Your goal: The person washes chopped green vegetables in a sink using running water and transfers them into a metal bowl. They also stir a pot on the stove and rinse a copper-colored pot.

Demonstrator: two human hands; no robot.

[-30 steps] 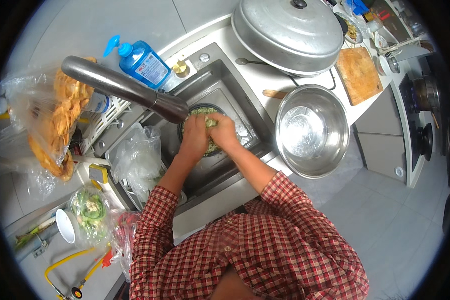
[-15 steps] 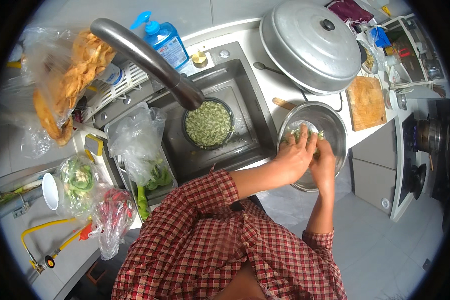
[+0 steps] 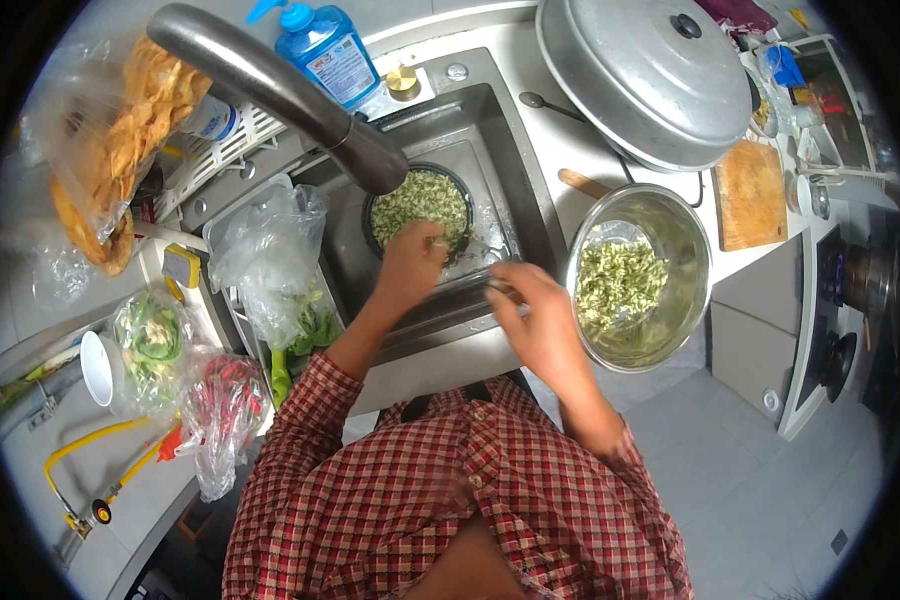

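A round dark container full of finely chopped pale-green vegetable stands in the sink. My left hand is over its near edge, fingers curled in; what they hold, if anything, is hidden. My right hand hovers above the sink's near right edge, beside a steel bowl. Its thumb and fingers are apart, and nothing shows between them. Inside the steel bowl lies a loose heap of the same chopped vegetable.
A faucet arches over the sink. To its left are plastic bags over green vegetables. A blue soap bottle stands behind. A large lidded pot, a spoon and a cutting board lie right.
Both hands have left the steel bowl and moved left, apart from each other. The left is now at the container in the sink; the bowl's chopped heap has come into view.
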